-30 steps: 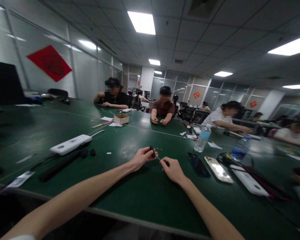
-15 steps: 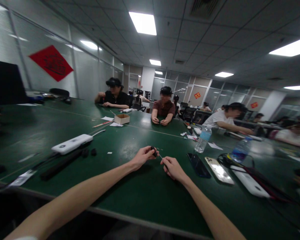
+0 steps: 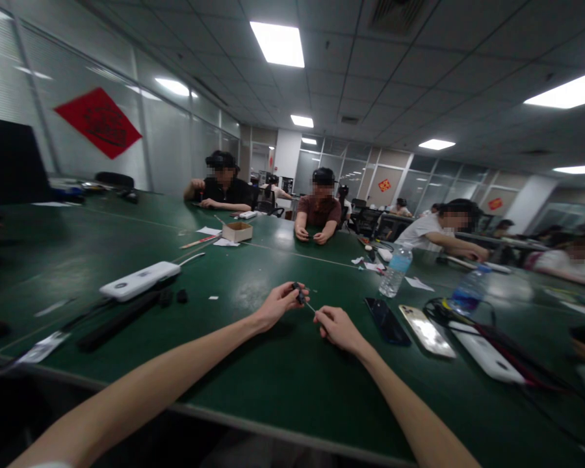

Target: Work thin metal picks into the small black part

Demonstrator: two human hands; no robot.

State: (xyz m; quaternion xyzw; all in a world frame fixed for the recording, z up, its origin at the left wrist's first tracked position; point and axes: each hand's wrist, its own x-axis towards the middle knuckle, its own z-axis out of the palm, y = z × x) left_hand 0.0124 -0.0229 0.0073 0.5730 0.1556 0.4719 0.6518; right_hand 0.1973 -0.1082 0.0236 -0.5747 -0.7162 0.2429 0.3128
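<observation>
Black part (image 3: 299,294) sits in the left hand (image 3: 276,305), pinched between thumb and fingertips in a narrow grip, above the front of the green desk (image 3: 292,390). The fingers hide much of it, so its own long axis cannot be told from the head view. A thin pale rod (image 3: 311,307) runs from it, slanting down and rightward toward the right hand (image 3: 338,330), whose narrow grip seems to close on the rod's lower end, though the fingers hide that end. The rod's upper tip points up and left, into the part or just beside it; the view cannot settle which. Steady work here favours keeping both sets of fingers close together and the rod in line with the part. To the right lie a dark phone (image 3: 387,320) and a gold phone (image 3: 426,331), both near the right hand. To the left, a white power bank (image 3: 139,281) rests well apart. Beyond, a cardboard box (image 3: 236,232) stands near a co-worker (image 3: 221,192).
</observation>
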